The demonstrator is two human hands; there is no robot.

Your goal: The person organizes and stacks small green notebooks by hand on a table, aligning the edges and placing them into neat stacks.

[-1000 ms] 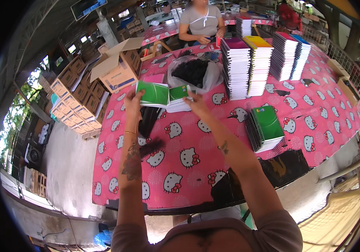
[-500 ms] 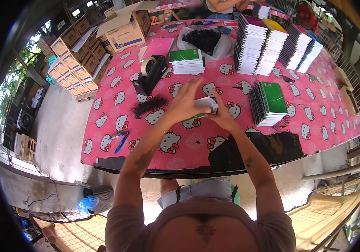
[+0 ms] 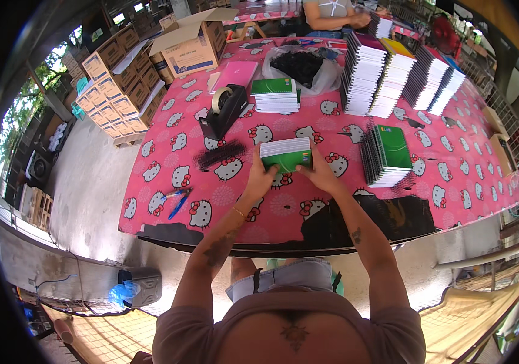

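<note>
Between my two hands, above the middle of the table, is a small stack of green-covered notebooks [image 3: 286, 159], its white page edges facing away from me. My left hand [image 3: 262, 176] grips the left end, thumb on the green cover. On the right end my right hand [image 3: 319, 172] closes the same way. Left of them lies a bundle of black binding coils [image 3: 222, 155]. A pile of green notebooks [image 3: 274, 88] sits beyond my hands, and a spiral-bound green stack [image 3: 390, 148] stands to the right.
A black tape dispenser [image 3: 224, 113] and blue-handled pliers [image 3: 179, 203] are on the left. Behind are a pink notebook [image 3: 236, 75], a plastic bag of black coils [image 3: 301, 68], an open carton [image 3: 194, 50] and tall notebook stacks [image 3: 362, 76]. Across the table another person [image 3: 331, 15] works.
My hands have moved apart to the two ends of the notebook stack. The stack has turned, so its green cover and white page edges now show plainly.
</note>
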